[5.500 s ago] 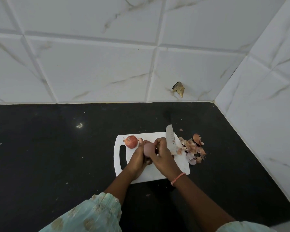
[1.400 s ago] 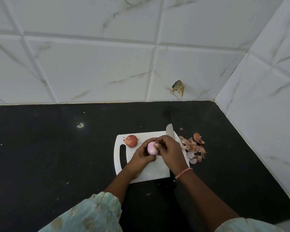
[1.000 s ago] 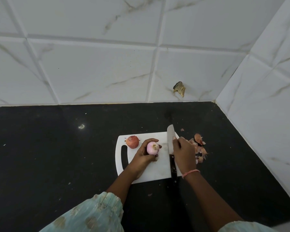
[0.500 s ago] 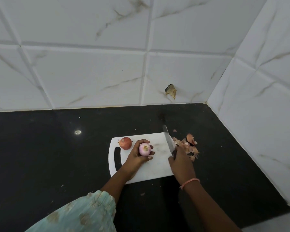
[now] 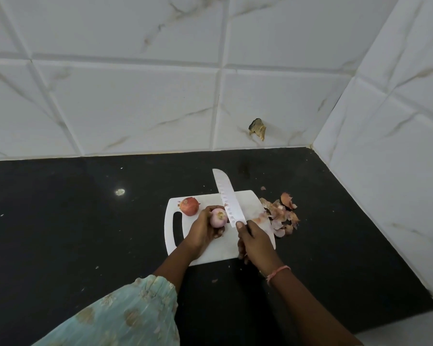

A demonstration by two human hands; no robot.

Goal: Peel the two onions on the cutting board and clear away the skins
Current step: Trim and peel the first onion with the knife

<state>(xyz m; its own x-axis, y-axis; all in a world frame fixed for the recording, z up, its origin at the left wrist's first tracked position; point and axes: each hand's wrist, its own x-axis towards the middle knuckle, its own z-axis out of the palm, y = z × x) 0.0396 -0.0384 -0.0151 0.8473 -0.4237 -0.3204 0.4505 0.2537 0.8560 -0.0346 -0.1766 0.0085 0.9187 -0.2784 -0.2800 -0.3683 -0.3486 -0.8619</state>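
Black countertop (image 5: 60,233) is carrying a white cutting board (image 5: 245,198). Left hand (image 5: 203,231) is gripping the peeled onion (image 5: 218,218); right hand (image 5: 255,242) is clutching the knife (image 5: 229,198). Unpeeled onion (image 5: 189,206) is sitting far-left, skins (image 5: 281,214) lying right.

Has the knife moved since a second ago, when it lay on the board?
Yes. The right hand now grips the knife and has lifted it leftward across the cutting board, its blade beside the peeled onion in the left hand.
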